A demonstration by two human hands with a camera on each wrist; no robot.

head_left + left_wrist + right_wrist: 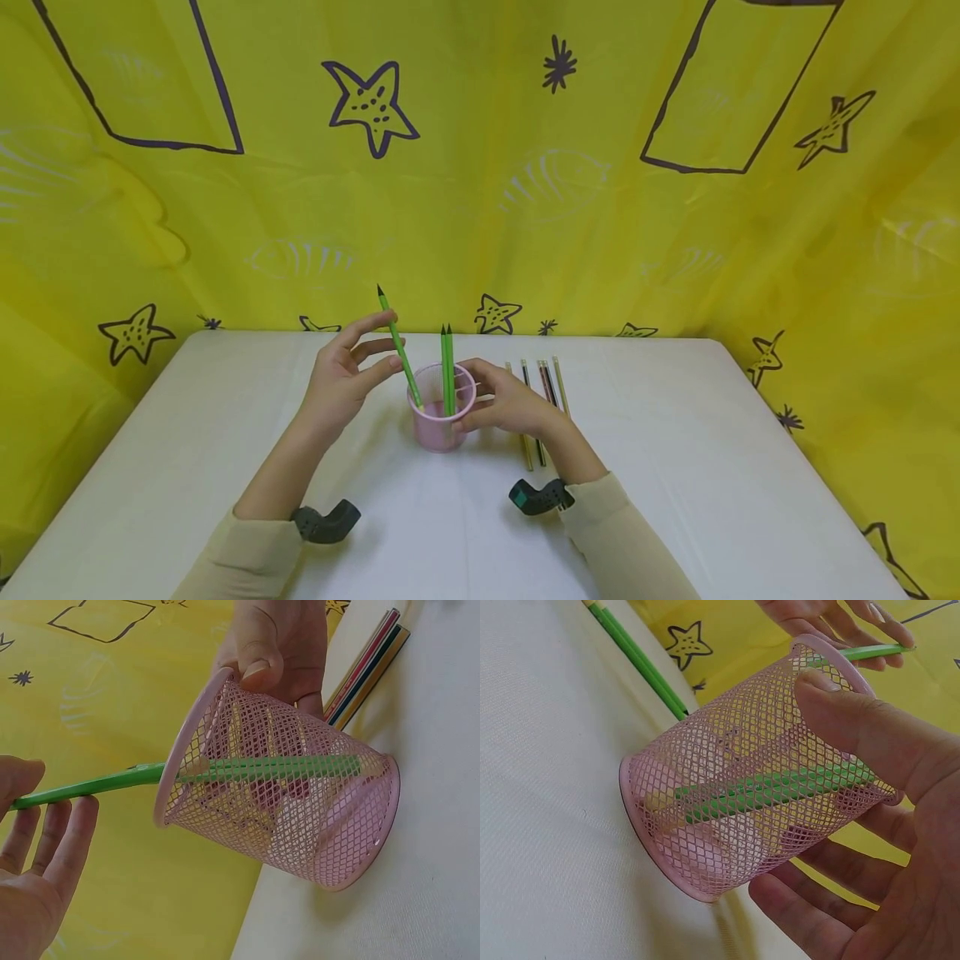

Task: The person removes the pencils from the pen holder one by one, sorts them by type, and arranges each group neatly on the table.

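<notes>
My left hand pinches a green pencil between thumb and fingers. Its dark point is up, and its lower end is inside the rim of a pink mesh pencil cup. Two more green pencils stand upright in the cup, points up. Around the cup's right side, my right hand grips it; in the right wrist view the thumb lies over the mesh near the rim. Whether the held pencil's end touches the cup's bottom, I cannot tell.
Several gold, dark and red pencils lie on the white table to the right of the cup, partly behind the right hand. Other green pencils lie on the table in the right wrist view. A yellow patterned curtain hangs behind.
</notes>
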